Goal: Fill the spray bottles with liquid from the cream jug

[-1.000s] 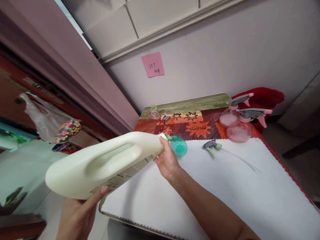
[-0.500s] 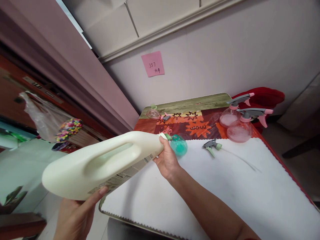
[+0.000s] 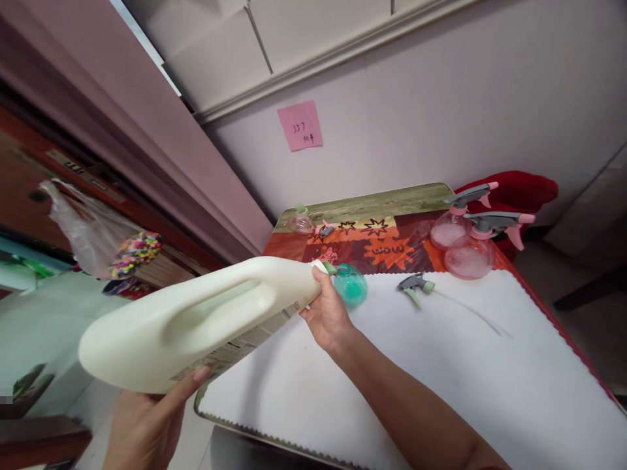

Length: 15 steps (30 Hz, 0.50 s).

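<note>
A large cream-white jug [image 3: 147, 333] with a moulded handle is held almost on its side, its mouth at the right end. My left hand [image 3: 157, 411] supports it from below near the base, thumb against the printed label. My right hand [image 3: 328, 307] grips its neck, fingers closed around it. A green spout [image 3: 330, 267] sticks out of the neck, close to the open top of a round green bottle [image 3: 350, 287]; whether they touch I cannot tell. Right of that bottle lies a grey and green spray head [image 3: 416, 287] with a long thin tube.
Two bottles with pink liquid [image 3: 469, 258] and pink-grey spray heads stand at the table's right back. A clear bottle [image 3: 300, 222] and a pink-grey spray head [image 3: 324, 230] are at the back left. A pink note [image 3: 300, 125] is on the wall. A white mat [image 3: 441, 378] covers the table's front.
The base end of the jug has shifted very slightly left. Both hands keep their hold, and the things on the table stay where they were.
</note>
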Motion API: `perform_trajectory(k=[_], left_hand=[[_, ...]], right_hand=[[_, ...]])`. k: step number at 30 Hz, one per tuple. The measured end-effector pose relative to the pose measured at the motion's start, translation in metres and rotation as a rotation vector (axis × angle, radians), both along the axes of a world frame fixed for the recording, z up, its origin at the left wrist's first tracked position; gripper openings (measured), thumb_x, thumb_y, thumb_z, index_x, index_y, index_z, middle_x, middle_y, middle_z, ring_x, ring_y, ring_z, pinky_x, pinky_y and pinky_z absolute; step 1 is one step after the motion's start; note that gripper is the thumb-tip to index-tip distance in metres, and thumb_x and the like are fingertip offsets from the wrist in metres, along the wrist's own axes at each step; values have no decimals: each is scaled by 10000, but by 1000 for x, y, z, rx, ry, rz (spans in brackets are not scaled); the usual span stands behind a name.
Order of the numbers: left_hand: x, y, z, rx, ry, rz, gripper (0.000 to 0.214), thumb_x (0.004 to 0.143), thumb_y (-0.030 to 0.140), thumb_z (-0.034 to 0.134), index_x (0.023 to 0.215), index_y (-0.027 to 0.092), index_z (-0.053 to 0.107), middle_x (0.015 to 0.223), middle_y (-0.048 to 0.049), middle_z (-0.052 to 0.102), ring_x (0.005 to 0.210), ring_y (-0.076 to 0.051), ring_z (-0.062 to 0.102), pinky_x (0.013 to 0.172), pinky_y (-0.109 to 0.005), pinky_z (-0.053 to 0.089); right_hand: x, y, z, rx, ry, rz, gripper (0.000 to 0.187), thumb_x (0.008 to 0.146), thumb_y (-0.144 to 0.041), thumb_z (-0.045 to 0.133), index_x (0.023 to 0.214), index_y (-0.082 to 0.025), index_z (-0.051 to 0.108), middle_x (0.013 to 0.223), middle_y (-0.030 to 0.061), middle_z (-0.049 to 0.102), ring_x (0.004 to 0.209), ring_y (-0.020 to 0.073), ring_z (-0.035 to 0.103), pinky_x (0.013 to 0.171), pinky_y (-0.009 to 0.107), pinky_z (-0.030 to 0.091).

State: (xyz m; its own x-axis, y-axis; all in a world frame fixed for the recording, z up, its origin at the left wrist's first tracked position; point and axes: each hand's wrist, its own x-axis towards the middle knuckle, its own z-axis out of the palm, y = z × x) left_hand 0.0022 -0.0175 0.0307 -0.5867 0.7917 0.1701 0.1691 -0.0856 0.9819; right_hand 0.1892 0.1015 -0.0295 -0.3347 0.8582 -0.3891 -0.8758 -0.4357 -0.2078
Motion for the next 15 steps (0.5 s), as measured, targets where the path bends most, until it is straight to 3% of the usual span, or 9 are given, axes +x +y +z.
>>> perform_trajectory(k=[15], left_hand=[[-3, -4, 0, 11, 24, -20, 832, 531, 167, 914, 1315, 228, 643, 1201, -59, 739, 1114, -272, 684, 945, -320, 547]], right_hand=[[1, 0, 1, -5, 7, 6, 349, 776, -421, 713, 1081, -254, 671, 1111, 10, 758, 1009, 204, 673, 739, 287, 542]])
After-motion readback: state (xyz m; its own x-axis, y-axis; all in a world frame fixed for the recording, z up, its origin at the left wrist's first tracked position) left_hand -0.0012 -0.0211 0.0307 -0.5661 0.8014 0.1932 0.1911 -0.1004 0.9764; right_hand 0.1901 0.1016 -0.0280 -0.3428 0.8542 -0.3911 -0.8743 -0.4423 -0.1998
